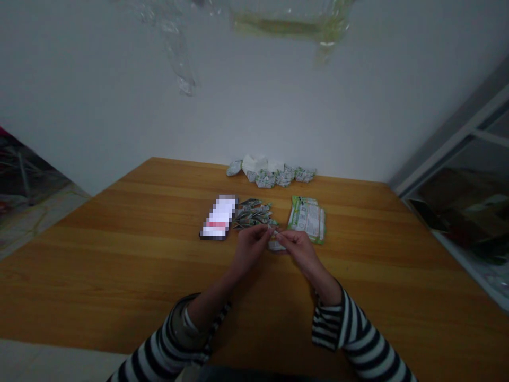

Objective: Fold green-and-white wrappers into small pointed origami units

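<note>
The left hand (252,245) and right hand (299,248) closed in a pinch on a pale piece (275,232), just below frame centre; it was probably light, thin and easily torn, best held by opposite edges. Beyond lay sachets (253,214), then wrappers (265,179).

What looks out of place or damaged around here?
The tape on the wall looks odd: wrinkled and patchy, with a clear strip trailing down. The phone's screen is also blurred into coloured blocks, so unreadable.
</note>
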`<state>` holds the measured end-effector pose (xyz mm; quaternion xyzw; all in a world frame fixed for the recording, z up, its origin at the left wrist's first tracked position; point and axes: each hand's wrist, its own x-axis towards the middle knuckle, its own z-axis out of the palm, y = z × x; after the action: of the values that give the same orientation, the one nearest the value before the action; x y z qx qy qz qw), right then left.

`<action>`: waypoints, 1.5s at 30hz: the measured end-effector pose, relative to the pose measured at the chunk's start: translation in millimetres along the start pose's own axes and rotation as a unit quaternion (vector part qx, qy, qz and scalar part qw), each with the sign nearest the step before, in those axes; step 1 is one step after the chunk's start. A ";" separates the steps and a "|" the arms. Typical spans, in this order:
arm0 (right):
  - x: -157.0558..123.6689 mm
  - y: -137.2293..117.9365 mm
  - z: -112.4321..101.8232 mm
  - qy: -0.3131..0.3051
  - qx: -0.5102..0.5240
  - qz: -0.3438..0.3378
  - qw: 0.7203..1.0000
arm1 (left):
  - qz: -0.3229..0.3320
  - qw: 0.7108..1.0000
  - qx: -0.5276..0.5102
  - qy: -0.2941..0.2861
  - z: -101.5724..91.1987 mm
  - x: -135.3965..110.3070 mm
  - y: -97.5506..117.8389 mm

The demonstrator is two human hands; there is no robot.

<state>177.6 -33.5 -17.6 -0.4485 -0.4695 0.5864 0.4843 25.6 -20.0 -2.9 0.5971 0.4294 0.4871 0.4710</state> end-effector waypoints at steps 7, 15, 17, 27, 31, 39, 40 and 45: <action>2.3 4.4 0.9 0.041 -0.065 -0.088 0.993 | -0.025 0.998 -0.057 -0.006 1.4 2.2 -0.8; -0.9 1.0 5.5 -0.057 0.011 -0.055 0.997 | -0.049 0.992 -0.111 0.048 0.3 3.8 -2.8; -2.1 -0.7 5.4 -0.057 0.048 -0.045 0.996 | -0.038 0.992 -0.117 0.027 -0.7 4.5 -2.9; -5.4 -16.7 -8.2 -0.024 0.148 -0.038 0.988 | 0.078 0.990 0.051 -0.107 -20.7 8.2 -5.5; -6.9 -20.5 -7.1 -0.055 0.139 -0.055 0.987 | 0.089 0.990 0.059 -0.098 -24.7 10.2 -8.4; -5.4 -16.3 -6.0 -0.034 -0.027 -0.096 0.994 | 0.089 0.993 0.075 -0.001 -24.4 10.8 -8.2; -4.7 -14.1 -4.8 -0.001 -0.045 -0.114 0.992 | 0.089 0.993 0.079 0.006 -23.9 10.4 -7.4; -1.3 -4.6 2.7 0.115 -0.043 -0.150 0.981 | 0.062 0.997 0.047 0.017 -16.9 8.2 -2.4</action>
<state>175.7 -34.7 -12.5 -0.4577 -0.4970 0.4308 0.5983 10.1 -9.1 -2.3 0.6356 0.4219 0.5052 0.4034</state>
